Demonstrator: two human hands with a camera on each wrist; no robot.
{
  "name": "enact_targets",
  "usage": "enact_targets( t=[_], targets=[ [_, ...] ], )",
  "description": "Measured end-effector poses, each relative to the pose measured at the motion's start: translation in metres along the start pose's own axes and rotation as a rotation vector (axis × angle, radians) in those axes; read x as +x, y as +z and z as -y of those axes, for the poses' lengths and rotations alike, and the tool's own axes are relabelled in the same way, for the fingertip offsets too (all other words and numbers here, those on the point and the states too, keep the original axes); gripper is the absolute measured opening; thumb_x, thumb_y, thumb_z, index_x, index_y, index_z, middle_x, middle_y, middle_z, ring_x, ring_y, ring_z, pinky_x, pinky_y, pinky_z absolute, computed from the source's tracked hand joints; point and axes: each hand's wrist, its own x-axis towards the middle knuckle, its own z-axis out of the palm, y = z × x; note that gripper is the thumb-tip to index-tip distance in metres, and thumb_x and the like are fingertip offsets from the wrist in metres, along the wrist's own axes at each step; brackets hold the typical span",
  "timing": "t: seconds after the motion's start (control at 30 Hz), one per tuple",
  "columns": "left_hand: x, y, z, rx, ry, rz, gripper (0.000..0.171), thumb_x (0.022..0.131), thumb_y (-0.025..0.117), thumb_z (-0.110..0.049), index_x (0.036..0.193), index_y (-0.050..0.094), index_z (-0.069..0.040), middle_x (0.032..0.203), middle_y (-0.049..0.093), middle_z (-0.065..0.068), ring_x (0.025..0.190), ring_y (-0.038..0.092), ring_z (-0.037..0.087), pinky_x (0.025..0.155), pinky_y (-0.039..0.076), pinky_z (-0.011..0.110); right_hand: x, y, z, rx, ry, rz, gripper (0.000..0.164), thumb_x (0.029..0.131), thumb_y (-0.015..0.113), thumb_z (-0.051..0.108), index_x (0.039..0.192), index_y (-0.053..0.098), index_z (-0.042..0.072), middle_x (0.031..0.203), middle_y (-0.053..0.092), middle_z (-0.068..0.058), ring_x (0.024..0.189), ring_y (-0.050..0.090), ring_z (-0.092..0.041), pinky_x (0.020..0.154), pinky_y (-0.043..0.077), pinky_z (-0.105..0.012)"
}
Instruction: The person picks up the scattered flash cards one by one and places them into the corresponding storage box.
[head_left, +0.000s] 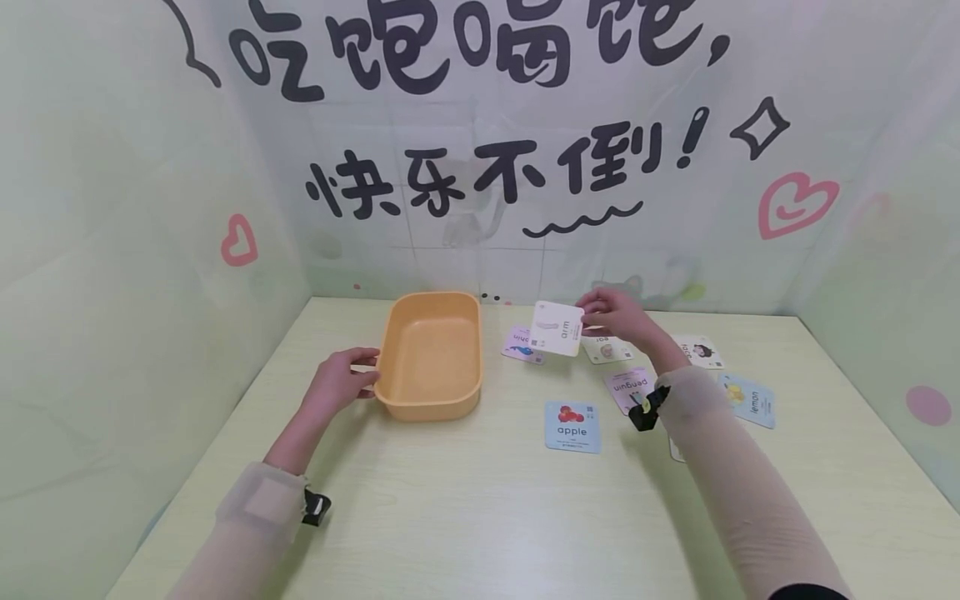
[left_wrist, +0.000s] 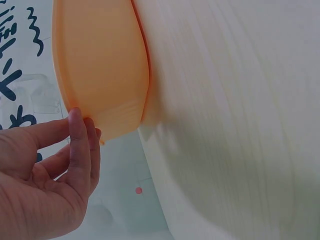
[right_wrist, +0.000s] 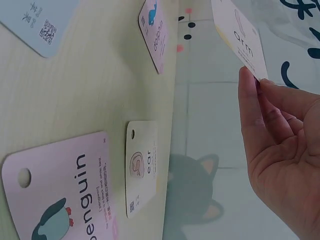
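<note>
My right hand (head_left: 617,318) pinches a white "arm" flashcard (head_left: 557,328) at its edge, thumb and fingertips on one corner in the right wrist view. The card is raised over the table, overlapping a purple "dolphin" card (head_left: 522,344). Below my right hand lies an "ear" card (right_wrist: 142,169). At the left, my left hand (head_left: 339,382) holds the rim of an orange plastic tray (head_left: 429,410), its fingertips meeting at the edge in the left wrist view. The tray stands on the table with a bare floor.
A blue "apple" card (head_left: 572,427) lies near the middle of the table. Further right are a pink "penguin" card (right_wrist: 65,195), a "face" card (head_left: 699,352) and a blue "lemon" card (head_left: 747,400). Another card is mostly hidden under the right forearm. A printed curtain (head_left: 360,250) hangs behind.
</note>
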Motion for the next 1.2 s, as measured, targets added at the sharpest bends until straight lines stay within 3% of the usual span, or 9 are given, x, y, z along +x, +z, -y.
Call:
enact_targets(
  t=[0.23, 0.53, 0.8, 1.2],
  targets=[
    [0.000, 0.000, -0.001, 0.000, -0.006, -0.002, 0.049, 0.096, 0.059, -0.002, 0.143, 0.046, 0.007, 0.136, 0.055, 0.030, 0.112, 0.066, 0.039, 0.072, 0.065, 0.024, 0.006, 0.015, 0.009, -0.018, 0.010, 0.005, 0.032, 0.096, 0.055, -0.005, 0.127, 0.050, -0.010, 0.108, 0.066, -0.016, 0.089, 0.067, -0.011, 0.096, 0.060, -0.046],
    [-0.001, 0.000, -0.002, -0.003, -0.018, 0.000, 0.049, 0.096, 0.059, -0.001, 0.143, 0.046, 0.008, 0.137, 0.055, 0.030, 0.112, 0.066, 0.039, 0.072, 0.066, 0.025, 0.017, 0.040, 0.025, -0.033, 0.025, 0.028, 0.029, 0.097, 0.057, -0.003, 0.126, 0.053, -0.005, 0.108, 0.064, -0.016, 0.095, 0.067, -0.020, 0.099, 0.057, -0.052],
    [0.000, -0.001, -0.001, 0.000, -0.007, 0.000, 0.049, 0.096, 0.059, -0.002, 0.143, 0.046, 0.007, 0.137, 0.055, 0.029, 0.110, 0.067, 0.038, 0.072, 0.065, 0.024, 0.030, 0.067, 0.039, -0.041, 0.016, 0.083, 0.028, 0.098, 0.055, -0.002, 0.126, 0.053, -0.003, 0.114, 0.063, -0.020, 0.102, 0.067, -0.027, 0.095, 0.061, -0.046],
    [0.000, 0.000, 0.000, -0.012, -0.013, -0.003, 0.049, 0.096, 0.059, -0.001, 0.143, 0.047, 0.008, 0.137, 0.055, 0.030, 0.111, 0.066, 0.039, 0.072, 0.065, 0.025, 0.041, 0.099, 0.051, -0.012, 0.004, 0.119, 0.026, 0.098, 0.056, -0.001, 0.124, 0.055, -0.001, 0.110, 0.064, -0.018, 0.102, 0.070, -0.030, 0.100, 0.056, -0.055]
  ],
)
